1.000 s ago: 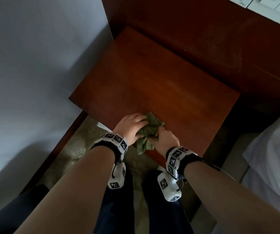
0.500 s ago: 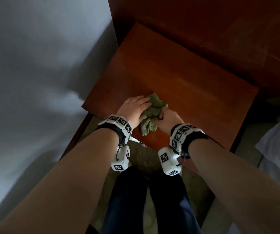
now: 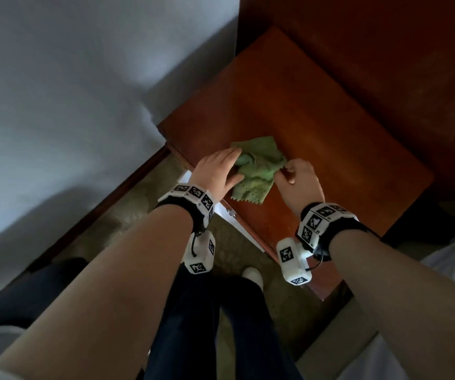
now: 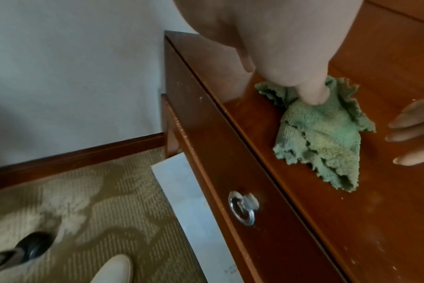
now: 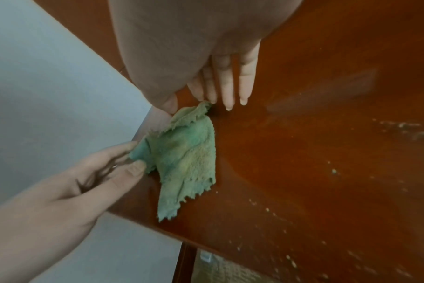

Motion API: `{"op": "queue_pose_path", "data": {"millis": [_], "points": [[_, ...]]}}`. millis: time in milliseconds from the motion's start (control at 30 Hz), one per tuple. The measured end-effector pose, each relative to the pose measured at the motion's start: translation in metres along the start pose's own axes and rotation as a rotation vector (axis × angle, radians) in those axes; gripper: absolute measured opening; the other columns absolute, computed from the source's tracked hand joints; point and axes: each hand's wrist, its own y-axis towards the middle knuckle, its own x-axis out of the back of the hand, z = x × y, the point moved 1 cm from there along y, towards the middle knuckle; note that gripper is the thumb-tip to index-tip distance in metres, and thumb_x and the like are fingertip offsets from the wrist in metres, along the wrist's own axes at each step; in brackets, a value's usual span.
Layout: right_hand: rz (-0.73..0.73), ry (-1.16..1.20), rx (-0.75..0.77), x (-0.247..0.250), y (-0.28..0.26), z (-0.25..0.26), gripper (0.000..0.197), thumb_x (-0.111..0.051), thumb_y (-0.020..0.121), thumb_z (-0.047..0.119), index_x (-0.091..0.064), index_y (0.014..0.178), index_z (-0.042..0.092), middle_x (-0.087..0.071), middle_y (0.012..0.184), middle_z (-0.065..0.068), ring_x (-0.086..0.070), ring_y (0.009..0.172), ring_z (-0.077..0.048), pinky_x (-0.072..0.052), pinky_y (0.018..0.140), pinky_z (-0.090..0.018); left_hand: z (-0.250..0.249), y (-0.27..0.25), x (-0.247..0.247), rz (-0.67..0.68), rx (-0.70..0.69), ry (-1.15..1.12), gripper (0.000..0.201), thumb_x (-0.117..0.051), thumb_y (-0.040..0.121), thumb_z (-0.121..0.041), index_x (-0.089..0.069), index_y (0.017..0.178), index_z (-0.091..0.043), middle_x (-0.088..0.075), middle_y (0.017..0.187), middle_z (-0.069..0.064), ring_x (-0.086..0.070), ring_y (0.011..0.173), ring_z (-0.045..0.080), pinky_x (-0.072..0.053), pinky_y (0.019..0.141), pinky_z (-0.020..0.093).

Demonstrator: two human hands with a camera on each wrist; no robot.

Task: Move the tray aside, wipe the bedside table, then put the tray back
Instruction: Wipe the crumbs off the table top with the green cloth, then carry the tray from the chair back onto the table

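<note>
A white wall point(image 3: 70, 91) fills the left of the head view, and patterned beige carpet point(image 4: 73, 201) covers the floor below it. A reddish-brown wooden bedside table stands in the corner; its tabletop point(image 3: 316, 146) is glossy, with pale specks near the front edge. The tray is not in view.

A person leans over the table with both bare forearms reaching forward, a marker-covered band on each wrist. Dark trousers point(image 3: 207, 325) and a pale shoe point(image 3: 252, 275) show below.

A white sheet point(image 4: 194, 210) sticks out under the drawer front, which carries a metal ring pull point(image 4: 242, 207).

A crumpled green cloth point(image 3: 256, 171) lies on the tabletop near the front left corner, between the two hands. The left hand point(image 3: 215, 171) touches the cloth's left side, its thumb and fingers closed on a fold of fabric. The right hand point(image 3: 297, 182) pinches the cloth's right corner between thumb and forefinger, its other fingers stretched out over the wood.
</note>
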Motion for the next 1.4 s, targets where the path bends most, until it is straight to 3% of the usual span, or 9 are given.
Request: {"op": "queue_pose_path", "data": {"millis": [100, 267, 400, 600, 767, 1200, 1400], "points": [[0.064, -0.084, 0.117, -0.005, -0.006, 0.001, 0.046, -0.051, 0.088, 0.037, -0.047, 0.126, 0.011, -0.042, 0.131, -0.008, -0.05, 0.116, -0.026, -0.043, 0.098, -0.046, -0.005, -0.023, -0.006, -0.049, 0.093, -0.062, 0.06, -0.043, 0.096, -0.039, -0.024, 0.148, -0.015, -0.031, 0.154, 0.003, -0.031, 0.141, 0.021, -0.027, 0.114, 0.036], [0.056, -0.253, 0.278, -0.014, -0.023, 0.022, 0.051, -0.053, 0.089, 0.028, -0.042, 0.132, 0.006, -0.029, 0.143, -0.013, -0.036, 0.128, -0.03, -0.035, 0.105, -0.047, 0.0, -0.072, -0.007, -0.07, 0.289, -0.134, 0.06, -0.042, 0.097, -0.038, -0.017, 0.15, -0.02, -0.021, 0.158, -0.002, -0.022, 0.145, 0.019, -0.017, 0.118, 0.036], [0.078, -0.351, 0.449, -0.034, -0.043, 0.048, 0.05, -0.054, 0.089, 0.025, -0.043, 0.133, 0.006, -0.029, 0.146, -0.014, -0.031, 0.133, -0.03, -0.03, 0.108, -0.045, 0.019, -0.127, -0.008, -0.06, 0.462, -0.167, 0.061, -0.042, 0.098, -0.036, -0.016, 0.15, -0.019, -0.02, 0.158, 0.001, -0.021, 0.145, 0.021, -0.018, 0.119, 0.037], [0.234, -0.451, 0.638, -0.084, -0.083, 0.087, 0.049, -0.053, 0.09, 0.028, -0.044, 0.134, 0.008, -0.032, 0.144, -0.011, -0.037, 0.128, -0.03, -0.033, 0.106, -0.043, 0.051, -0.219, -0.031, -0.052, 0.701, -0.219, 0.059, -0.043, 0.097, -0.035, -0.02, 0.148, -0.017, -0.026, 0.156, 0.003, -0.03, 0.141, 0.025, -0.025, 0.116, 0.038], [0.399, -0.522, 0.734, -0.132, -0.126, 0.115, 0.053, -0.053, 0.091, 0.029, -0.039, 0.137, 0.008, -0.031, 0.145, -0.011, -0.042, 0.126, -0.03, -0.035, 0.105, -0.043, 0.072, -0.286, -0.053, -0.14, 0.826, -0.299, 0.056, -0.046, 0.097, -0.031, -0.026, 0.146, -0.016, -0.031, 0.153, 0.004, -0.034, 0.139, 0.024, -0.026, 0.114, 0.036], [0.641, -0.642, 0.969, -0.255, -0.26, 0.186, 0.051, -0.054, 0.09, 0.026, -0.039, 0.137, 0.012, -0.035, 0.142, -0.009, -0.039, 0.129, -0.026, -0.037, 0.103, -0.039, 0.119, -0.467, -0.084, -0.348, 1.135, -0.4, 0.053, -0.05, 0.094, -0.027, -0.034, 0.142, -0.011, -0.04, 0.148, 0.008, -0.041, 0.134, 0.025, -0.033, 0.112, 0.037], [0.781, -0.588, 0.885, -0.31, -0.302, 0.218, 0.059, -0.054, 0.092, 0.027, -0.03, 0.144, 0.014, -0.027, 0.149, -0.007, -0.041, 0.129, -0.025, -0.039, 0.106, -0.043, 0.131, -0.545, -0.105, -0.454, 1.371, -0.438, 0.056, -0.049, 0.095, -0.032, -0.029, 0.145, -0.018, -0.031, 0.154, 0.001, -0.03, 0.141, 0.022, -0.024, 0.117, 0.04]]}}
